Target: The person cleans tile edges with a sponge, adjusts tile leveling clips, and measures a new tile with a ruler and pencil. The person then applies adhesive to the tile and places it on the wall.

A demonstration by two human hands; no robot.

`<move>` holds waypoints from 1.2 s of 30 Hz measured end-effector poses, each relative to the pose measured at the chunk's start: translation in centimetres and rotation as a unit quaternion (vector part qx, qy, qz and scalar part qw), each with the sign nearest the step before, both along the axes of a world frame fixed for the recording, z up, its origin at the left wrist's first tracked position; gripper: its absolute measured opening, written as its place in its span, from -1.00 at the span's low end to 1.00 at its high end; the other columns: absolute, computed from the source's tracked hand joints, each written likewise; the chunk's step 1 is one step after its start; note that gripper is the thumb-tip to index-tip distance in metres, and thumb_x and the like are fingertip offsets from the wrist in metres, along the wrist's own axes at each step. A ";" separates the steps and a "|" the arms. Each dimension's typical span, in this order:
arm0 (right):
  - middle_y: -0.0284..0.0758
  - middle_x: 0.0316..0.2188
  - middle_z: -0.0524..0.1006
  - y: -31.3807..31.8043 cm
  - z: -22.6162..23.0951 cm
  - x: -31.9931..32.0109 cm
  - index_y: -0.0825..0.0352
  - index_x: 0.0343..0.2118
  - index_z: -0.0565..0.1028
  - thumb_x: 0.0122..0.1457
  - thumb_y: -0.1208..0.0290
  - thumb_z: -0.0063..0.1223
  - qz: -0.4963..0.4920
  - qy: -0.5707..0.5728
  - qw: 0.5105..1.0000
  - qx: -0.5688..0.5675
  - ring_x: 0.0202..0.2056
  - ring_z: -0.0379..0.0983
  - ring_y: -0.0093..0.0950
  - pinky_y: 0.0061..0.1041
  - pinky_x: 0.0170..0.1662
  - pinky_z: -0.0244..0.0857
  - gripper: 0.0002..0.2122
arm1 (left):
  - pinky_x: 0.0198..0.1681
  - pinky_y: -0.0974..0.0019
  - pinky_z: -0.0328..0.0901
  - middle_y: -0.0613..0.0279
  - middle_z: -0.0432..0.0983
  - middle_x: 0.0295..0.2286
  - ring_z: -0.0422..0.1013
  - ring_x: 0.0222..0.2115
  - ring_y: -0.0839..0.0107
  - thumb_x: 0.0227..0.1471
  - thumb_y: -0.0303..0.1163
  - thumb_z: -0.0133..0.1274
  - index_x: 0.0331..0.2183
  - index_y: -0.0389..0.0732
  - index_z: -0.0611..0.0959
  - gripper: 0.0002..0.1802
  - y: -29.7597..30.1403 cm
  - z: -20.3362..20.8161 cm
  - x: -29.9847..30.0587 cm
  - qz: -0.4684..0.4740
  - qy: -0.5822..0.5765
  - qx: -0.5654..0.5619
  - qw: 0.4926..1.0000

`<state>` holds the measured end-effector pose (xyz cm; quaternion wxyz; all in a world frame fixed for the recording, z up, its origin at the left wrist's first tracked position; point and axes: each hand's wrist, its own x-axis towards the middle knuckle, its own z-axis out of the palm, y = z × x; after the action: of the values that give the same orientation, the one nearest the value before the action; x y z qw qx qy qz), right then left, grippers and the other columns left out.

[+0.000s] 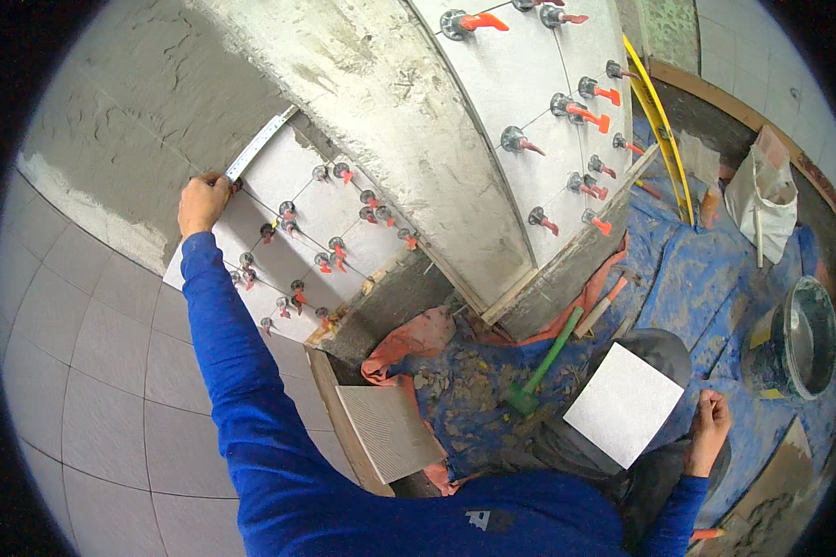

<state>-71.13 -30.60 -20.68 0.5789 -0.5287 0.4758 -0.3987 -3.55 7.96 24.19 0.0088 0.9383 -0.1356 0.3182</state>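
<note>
My left hand is closed on a tape measure. Its pale blade lies along the upper edge of the laid white tiles, beside grey mortar. Levelling clips with red and black knobs stand along the tile joints. Over my thigh rests a loose white square tile. Just to its right, my right hand has its fingers curled together near my knee. Whatever they pinch, if anything, is too small to make out.
A concrete ledge divides two tiled faces. On the blue tarp lie a green-handled hammer and a yellow level. A dark bucket and a white sack stand at right; a ridged-back tile leans nearby.
</note>
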 end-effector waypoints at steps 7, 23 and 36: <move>-0.51 -0.31 0.51 0.9 0.9 -1.5 0.32 0.14 0.46 0.34 0.37 0.10 -0.019 0.001 1.000 0.022 -0.36 0.30 -0.70 -0.67 -0.31 0.14 -0.66 | -0.03 0.08 0.44 -0.17 0.68 -0.14 0.62 -0.12 0.05 0.18 -0.11 0.06 0.01 -0.27 0.70 -0.49 5.4 -0.7 -2.0 -0.056 0.008 -0.070 0.996; -0.56 -0.48 0.39 7.2 6.0 -3.9 0.33 0.07 0.59 0.44 0.29 0.06 0.001 -0.053 0.994 0.099 -0.45 0.26 -0.68 -0.66 -0.33 0.14 -0.72 | -0.19 0.21 0.36 0.01 0.58 -0.39 0.51 -0.36 0.14 0.18 -0.40 0.17 -0.25 -0.36 0.68 -0.81 -21.7 -29.3 -34.8 -0.584 0.414 0.028 0.698; -0.54 -0.48 0.38 7.8 7.6 -3.8 0.32 -0.22 0.58 0.49 -0.01 -0.13 -0.105 0.011 0.994 0.028 -0.49 0.16 -0.73 -0.66 -0.41 0.08 -0.56 | -0.16 0.06 0.38 -0.05 0.62 -0.31 0.54 -0.26 -0.08 0.17 -0.32 0.18 -0.25 -0.34 0.72 -0.75 -29.2 -34.2 -35.3 -0.649 0.409 0.108 0.632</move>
<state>-74.90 -22.83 -13.09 0.5429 -0.4639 0.5459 -0.4382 -38.88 -21.25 -10.00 0.1658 0.6363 -0.7256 -0.2030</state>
